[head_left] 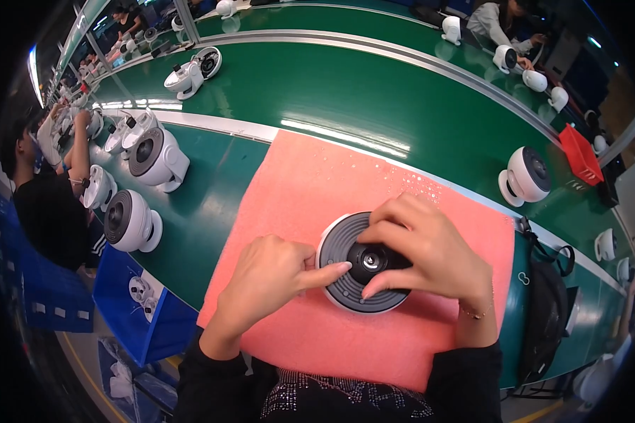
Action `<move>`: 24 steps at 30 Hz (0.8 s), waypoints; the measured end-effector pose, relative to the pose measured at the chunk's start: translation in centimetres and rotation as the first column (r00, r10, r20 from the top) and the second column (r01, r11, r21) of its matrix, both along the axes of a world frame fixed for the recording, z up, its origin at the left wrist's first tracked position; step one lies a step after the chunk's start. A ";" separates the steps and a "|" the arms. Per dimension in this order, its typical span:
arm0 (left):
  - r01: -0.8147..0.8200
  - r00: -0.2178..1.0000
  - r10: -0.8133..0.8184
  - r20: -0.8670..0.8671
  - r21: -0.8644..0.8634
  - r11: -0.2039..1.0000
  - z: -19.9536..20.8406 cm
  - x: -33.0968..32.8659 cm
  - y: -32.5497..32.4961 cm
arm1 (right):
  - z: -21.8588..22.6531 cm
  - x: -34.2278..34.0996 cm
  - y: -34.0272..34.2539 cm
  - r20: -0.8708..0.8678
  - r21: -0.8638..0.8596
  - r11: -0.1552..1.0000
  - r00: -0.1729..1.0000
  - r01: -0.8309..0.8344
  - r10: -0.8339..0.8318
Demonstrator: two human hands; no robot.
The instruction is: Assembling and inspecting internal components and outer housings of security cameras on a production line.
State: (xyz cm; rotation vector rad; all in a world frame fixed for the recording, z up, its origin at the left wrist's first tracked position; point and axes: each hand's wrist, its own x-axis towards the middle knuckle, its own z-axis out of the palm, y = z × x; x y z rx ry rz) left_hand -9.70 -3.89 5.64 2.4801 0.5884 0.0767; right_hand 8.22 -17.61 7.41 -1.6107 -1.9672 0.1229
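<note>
A round white camera with a dark grey ringed face (342, 240) lies face up on a pink cloth (282, 187). A glossy black lens (372, 261) sits in its middle. My left hand (269, 273) is at the camera's left edge, its thumb stretched over the grey rings and its other fingers curled in. From the right, my right hand (434, 248) closes round the lens, fingers on the far side and thumb on the near side. The camera's right edge is partly hidden under my right hand.
Finished-looking white cameras (130, 220) stand on the green bench to the left, above a blue bin (130, 303). Another camera (525, 176) stands on the green belt (317, 84), near a red basket (580, 156). A black bag (543, 310) lies right of the cloth. Other people work nearby.
</note>
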 end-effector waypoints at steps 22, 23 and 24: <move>0.131 0.980 0.070 0.188 -0.863 0.487 -4.9 -1.5 -0.8 | -2.6 0.0 1.6 -0.483 -0.427 0.889 0.790 0.164 -0.378; 0.101 0.976 0.142 0.167 -0.918 0.385 -4.4 -1.4 -1.5 | -2.2 -0.4 1.5 -0.504 -0.346 0.921 0.792 0.179 -0.344; 0.101 0.976 0.141 0.167 -0.917 0.386 -4.2 -1.3 -1.7 | -2.0 -0.9 1.5 -0.522 -0.262 0.946 0.796 0.193 -0.307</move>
